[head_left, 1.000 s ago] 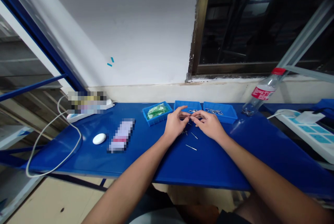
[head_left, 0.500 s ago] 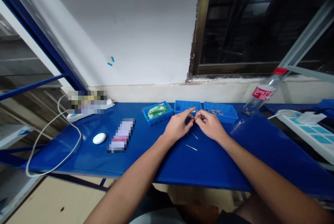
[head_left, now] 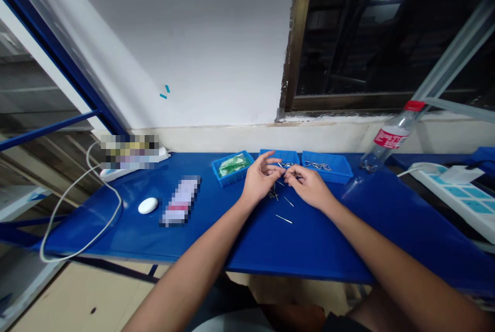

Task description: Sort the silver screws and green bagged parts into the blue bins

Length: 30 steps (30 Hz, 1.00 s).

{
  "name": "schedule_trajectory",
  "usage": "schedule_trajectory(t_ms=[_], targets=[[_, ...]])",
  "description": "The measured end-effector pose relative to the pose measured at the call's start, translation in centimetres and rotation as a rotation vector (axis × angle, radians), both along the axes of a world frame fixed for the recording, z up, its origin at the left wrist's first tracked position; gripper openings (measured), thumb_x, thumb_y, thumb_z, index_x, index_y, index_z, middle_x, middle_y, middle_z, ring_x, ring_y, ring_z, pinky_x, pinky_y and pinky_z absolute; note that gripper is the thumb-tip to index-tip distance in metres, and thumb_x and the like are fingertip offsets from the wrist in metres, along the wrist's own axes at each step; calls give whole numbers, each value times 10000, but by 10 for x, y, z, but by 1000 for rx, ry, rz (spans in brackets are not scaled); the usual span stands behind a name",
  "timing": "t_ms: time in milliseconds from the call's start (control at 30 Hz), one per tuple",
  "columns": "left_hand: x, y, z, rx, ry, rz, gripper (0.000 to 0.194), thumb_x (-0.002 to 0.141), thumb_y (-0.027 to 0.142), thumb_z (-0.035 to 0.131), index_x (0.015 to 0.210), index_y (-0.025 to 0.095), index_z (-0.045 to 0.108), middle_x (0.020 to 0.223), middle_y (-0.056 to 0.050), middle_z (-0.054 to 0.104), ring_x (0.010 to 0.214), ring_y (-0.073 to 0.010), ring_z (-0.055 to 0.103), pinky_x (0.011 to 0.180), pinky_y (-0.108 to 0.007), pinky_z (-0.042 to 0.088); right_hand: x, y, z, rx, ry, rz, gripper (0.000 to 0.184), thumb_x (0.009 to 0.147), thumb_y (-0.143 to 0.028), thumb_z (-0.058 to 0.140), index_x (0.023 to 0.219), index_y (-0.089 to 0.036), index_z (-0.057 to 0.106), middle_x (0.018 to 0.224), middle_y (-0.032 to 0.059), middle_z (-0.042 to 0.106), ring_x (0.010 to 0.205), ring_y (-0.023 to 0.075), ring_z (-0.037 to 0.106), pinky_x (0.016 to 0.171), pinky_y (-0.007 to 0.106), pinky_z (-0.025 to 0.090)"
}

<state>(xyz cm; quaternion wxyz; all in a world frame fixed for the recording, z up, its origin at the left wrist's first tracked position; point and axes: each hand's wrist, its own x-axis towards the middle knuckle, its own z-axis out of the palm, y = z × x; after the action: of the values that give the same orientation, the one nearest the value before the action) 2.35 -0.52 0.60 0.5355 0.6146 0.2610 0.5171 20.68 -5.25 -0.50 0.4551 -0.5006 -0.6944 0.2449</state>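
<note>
My left hand (head_left: 260, 178) and my right hand (head_left: 308, 184) meet above the blue table, fingertips close together. Thumb and index of the left hand pinch at something too small to make out, its other fingers loosely curled. The right hand's fingers are bent in a pinch as well, and what they hold is hidden. Below them lies a small heap of thin metal pins (head_left: 274, 193), partly covered by my left hand. Two loose pins lie nearer to me, one slim pin (head_left: 284, 218) in front of a shorter pin (head_left: 289, 201).
Behind my hands stand a blue bin with green packets (head_left: 234, 165), a middle bin (head_left: 286, 156) with small metal parts and a right bin (head_left: 338, 169) with metal pins. A bottle (head_left: 390, 138), power strip (head_left: 456, 187), phone (head_left: 181, 200) and white oval object (head_left: 148, 205) lie around.
My left hand has shifted slightly left and its index finger has come down. My right hand has moved a little left. More of the pin heap shows between them.
</note>
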Motion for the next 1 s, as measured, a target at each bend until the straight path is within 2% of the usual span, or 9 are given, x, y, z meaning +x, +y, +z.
schedule_trajectory(t_ms=[167,367,500,633,767,900,1000], targets=[[0,0,-1,-77,-42,-44,712,779,118,842,1418,142,529,1112,-128,743,866,-163,748,824,-312,622,-1,-1,2,24,-33,11,173,965,-347,578,926,-228,698,836,21,743,745,190,682,684,297,525],[0,2,-3,-77,-40,-29,706,777,183,876,1406,152,557,969,-85,782,944,-212,760,910,-373,609,-2,0,4,61,-57,-14,183,958,-357,608,947,-226,735,853,30,768,757,204,701,721,324,538],[0,1,-3,-98,-19,-64,636,798,264,880,1356,147,598,1010,-109,803,971,-234,770,941,-407,600,0,2,1,52,-45,12,213,972,-376,600,1010,-234,754,937,47,788,803,221,723,754,348,566],[-1,-1,1,-122,-4,-103,637,806,329,880,1353,145,610,1032,-119,814,979,-249,776,963,-435,589,3,6,-2,21,-37,31,248,984,-407,586,985,-240,770,999,66,794,845,241,736,759,368,589],[-2,0,1,-79,9,-90,599,831,372,858,1335,135,636,1060,-124,813,1036,-257,766,1005,-438,566,5,7,-5,-19,43,24,289,978,-463,603,1023,-233,772,953,70,793,816,241,737,751,376,599],[-3,4,-3,-37,43,-62,565,824,370,863,1302,142,669,1130,-145,794,1035,-257,764,952,-405,586,4,7,-6,-54,155,22,312,934,-500,659,1000,-213,761,929,71,783,790,228,720,741,367,594],[-2,6,-7,-21,46,-64,545,828,365,859,1296,154,676,1110,-134,802,1024,-256,767,956,-413,587,3,6,-3,-64,188,21,316,904,-505,685,980,-209,761,914,68,781,782,222,713,743,364,585]])
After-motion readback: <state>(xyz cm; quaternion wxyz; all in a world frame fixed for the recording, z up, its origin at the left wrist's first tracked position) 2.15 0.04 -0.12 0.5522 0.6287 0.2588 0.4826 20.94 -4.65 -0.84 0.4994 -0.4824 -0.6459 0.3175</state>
